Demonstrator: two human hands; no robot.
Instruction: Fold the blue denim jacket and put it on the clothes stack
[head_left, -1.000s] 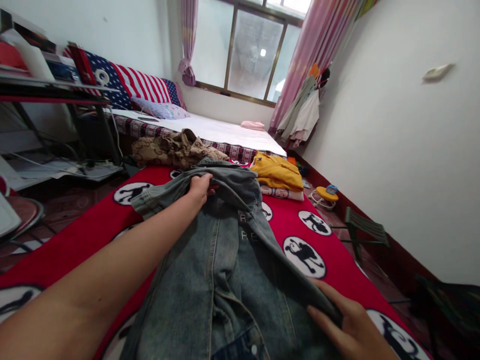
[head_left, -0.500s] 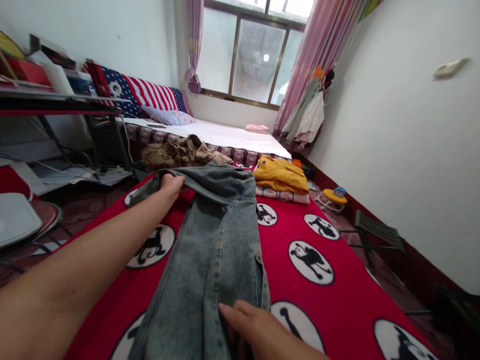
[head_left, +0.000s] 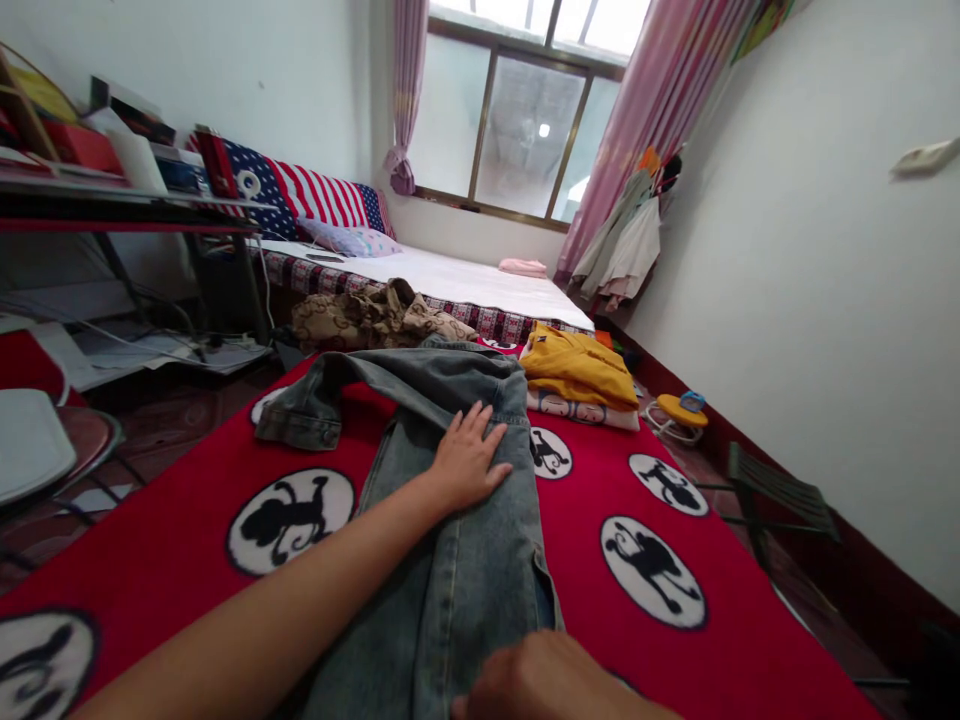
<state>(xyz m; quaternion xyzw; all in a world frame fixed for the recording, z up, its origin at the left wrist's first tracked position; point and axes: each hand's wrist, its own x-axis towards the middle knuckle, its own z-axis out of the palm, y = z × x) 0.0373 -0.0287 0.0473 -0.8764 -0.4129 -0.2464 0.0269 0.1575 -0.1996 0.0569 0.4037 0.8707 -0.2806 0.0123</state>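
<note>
A grey-blue denim jacket (head_left: 487, 560) lies lengthwise on a red blanket (head_left: 570, 640), folded inward along its side. One sleeve (head_left: 307, 410) stretches out to the left, its buttoned cuff resting on the blanket. My left hand (head_left: 469, 465) is flat on the jacket just below the shoulder seam, fingers spread. At the bottom edge of the view, my right hand (head_left: 532, 680) is curled closed on the near right part of the jacket; most of its fingertips are hidden.
Beyond the jacket lies a rumpled brown patterned cloth (head_left: 375, 315). A folded yellow garment (head_left: 577, 365) sits on a white one to the right. A desk (head_left: 135, 225) stands left, a white-sheeted bed (head_left: 450, 275) behind, a folding stool (head_left: 780, 490) right.
My left hand has let go of the sleeve and moved right onto the jacket's upper body. The sleeve now lies on the blanket. My right hand is lower in view and more curled.
</note>
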